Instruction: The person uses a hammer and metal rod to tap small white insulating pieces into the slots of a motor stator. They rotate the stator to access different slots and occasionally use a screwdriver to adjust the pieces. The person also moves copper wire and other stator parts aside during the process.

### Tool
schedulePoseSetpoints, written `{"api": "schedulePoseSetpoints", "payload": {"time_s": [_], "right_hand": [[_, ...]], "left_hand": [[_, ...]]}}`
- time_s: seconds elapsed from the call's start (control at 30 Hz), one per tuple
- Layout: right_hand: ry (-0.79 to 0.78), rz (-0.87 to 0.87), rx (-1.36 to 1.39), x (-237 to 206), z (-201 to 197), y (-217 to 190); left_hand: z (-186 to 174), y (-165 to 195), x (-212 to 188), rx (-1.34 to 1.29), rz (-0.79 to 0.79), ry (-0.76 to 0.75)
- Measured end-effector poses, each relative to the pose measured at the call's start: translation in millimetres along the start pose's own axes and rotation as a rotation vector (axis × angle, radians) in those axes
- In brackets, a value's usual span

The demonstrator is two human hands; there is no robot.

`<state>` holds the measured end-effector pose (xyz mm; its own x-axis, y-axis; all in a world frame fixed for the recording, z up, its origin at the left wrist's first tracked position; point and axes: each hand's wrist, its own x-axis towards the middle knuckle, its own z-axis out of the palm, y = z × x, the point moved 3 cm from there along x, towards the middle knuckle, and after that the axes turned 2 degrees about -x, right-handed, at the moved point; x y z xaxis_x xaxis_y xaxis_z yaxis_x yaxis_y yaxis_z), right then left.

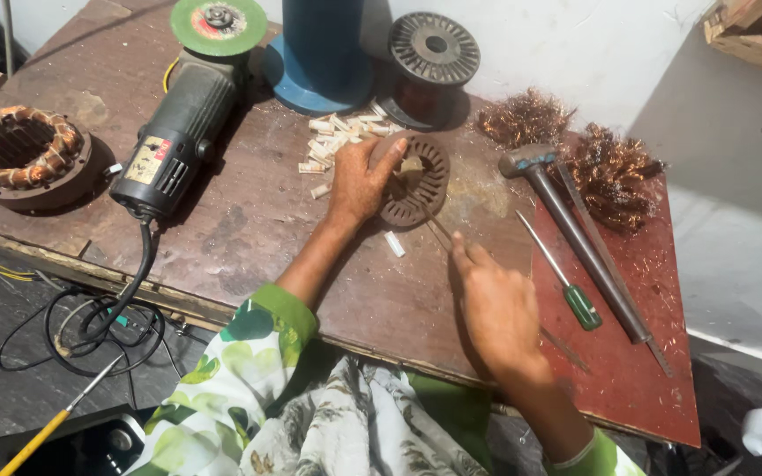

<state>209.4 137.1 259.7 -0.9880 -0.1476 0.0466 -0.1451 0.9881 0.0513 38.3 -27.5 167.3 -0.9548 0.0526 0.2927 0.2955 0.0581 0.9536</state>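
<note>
My left hand rests on the left side of a round slotted metal stator core lying flat on the wooden table, fingers curled over its rim. My right hand grips a thin metal rod whose tip points into the core's middle. A small pale scrap sits in the core's opening. A heap of short white paper pieces lies just behind my left hand.
An angle grinder with a green disc lies at the left, its cord hanging off the edge. A wound stator sits far left. A hammer, a green-handled screwdriver, copper wire tangles and a wire spool lie right and behind.
</note>
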Motion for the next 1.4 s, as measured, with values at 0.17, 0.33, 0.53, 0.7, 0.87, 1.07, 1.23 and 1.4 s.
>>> {"api": "schedulePoseSetpoints", "payload": {"time_s": [0.17, 0.33, 0.53, 0.7, 0.87, 1.07, 1.23, 1.4], "right_hand": [[-0.122, 0.106, -0.058, -22.5, -7.4, 6.0], [-0.124, 0.096, -0.154, -0.5, 14.1, -2.2], [-0.129, 0.151, -0.035, -27.2, 7.7, -0.2], [-0.094, 0.156, -0.077, -11.3, 14.2, -17.6], [-0.001, 0.047, 0.007, -30.1, 5.2, -0.7], [0.085, 0.21, 0.066, -76.8, -28.7, 29.1], [0.142, 0.266, 0.137, -71.6, -25.7, 29.7], [0.231, 0.2, 0.093, -63.4, -0.5, 27.8]], "left_hand": [[-3.9, 7.0, 2.9, 0.068, 0.168, -0.008], [-3.3, 7.3, 0.1, -0.133, -0.064, -0.038], [-2.7, 11.3, -2.5, -0.072, -0.026, -0.075], [-1.8, 14.1, -1.7, -0.093, 0.019, -0.097], [-1.4, 13.0, -5.6, -0.077, -0.029, -0.127], [3.8, -3.0, 3.5, -0.141, -0.191, -0.166], [-1.3, -12.2, 12.7, -0.093, -0.109, -0.171], [-0.7, -12.3, 14.1, -0.031, -0.155, -0.193]]}}
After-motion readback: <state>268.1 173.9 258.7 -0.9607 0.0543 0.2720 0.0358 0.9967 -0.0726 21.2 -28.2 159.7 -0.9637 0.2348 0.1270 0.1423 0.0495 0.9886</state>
